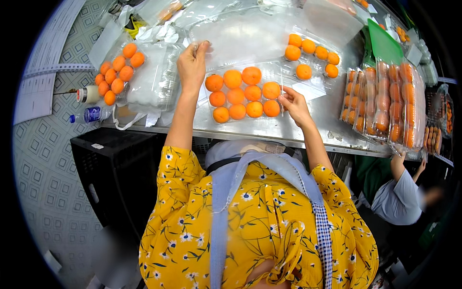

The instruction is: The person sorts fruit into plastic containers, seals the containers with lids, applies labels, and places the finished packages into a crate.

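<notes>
In front of me a clear plastic clamshell tray holds several round orange fruits, perhaps persimmons, set in rows. Its clear lid stands open on the far side. At the lid's left edge, my left hand pinches the plastic between thumb and fingers. My right hand grips the tray's right rim, close beside the end fruits. Behind it to the right lies a second clear tray with fruits in some of its pockets.
A stack of empty clear clamshells and a fruit-filled pack lie left on the metal table. Filled packs stand on edge at right. A water bottle is at left, above a black crate. A co-worker's sleeve shows right.
</notes>
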`<state>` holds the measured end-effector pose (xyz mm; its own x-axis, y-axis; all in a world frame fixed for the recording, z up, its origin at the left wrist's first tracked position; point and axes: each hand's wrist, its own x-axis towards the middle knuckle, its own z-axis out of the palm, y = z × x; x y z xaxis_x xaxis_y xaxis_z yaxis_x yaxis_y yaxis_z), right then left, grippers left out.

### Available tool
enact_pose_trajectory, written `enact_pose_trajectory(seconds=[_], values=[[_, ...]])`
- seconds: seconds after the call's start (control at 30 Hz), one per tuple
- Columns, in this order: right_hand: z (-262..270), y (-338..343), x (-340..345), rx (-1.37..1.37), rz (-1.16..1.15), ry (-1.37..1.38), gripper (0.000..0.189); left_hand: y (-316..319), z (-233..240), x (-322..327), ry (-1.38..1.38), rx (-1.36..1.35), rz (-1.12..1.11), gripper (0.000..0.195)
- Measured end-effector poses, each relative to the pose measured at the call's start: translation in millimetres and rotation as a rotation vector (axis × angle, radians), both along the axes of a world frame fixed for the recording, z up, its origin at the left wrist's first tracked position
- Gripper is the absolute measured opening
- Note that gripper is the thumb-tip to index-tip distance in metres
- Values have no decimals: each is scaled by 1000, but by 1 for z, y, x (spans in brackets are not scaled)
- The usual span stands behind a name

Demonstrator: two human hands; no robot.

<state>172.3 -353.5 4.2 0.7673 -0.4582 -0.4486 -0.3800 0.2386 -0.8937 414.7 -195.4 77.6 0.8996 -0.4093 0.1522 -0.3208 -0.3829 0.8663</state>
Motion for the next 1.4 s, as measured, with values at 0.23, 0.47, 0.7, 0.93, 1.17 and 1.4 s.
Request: enact_pose_trajectory(seconds=[0.23,0.47,0.7,0.93,1.17,1.4], values=[[-22,-6,36,-262,89,110,29,5,-52,48,0,113,136,28],[-5,-11,12,-669,5,114,27,-1,-87,58,-63,235,308,42],[-23,-29,26,495,-446,114,39,-13,-93,65,-49,303,309,44],[-42,-33,38,618,-678,-18,12,-21,-101,77,-79,361,268,39],[-27,-13,-20,484,-575,89,11,-27,-100,70,-47,382,264,46],[-23,26,-52,545,-421,201,17,-29,-104,64,-208,266,266,65]])
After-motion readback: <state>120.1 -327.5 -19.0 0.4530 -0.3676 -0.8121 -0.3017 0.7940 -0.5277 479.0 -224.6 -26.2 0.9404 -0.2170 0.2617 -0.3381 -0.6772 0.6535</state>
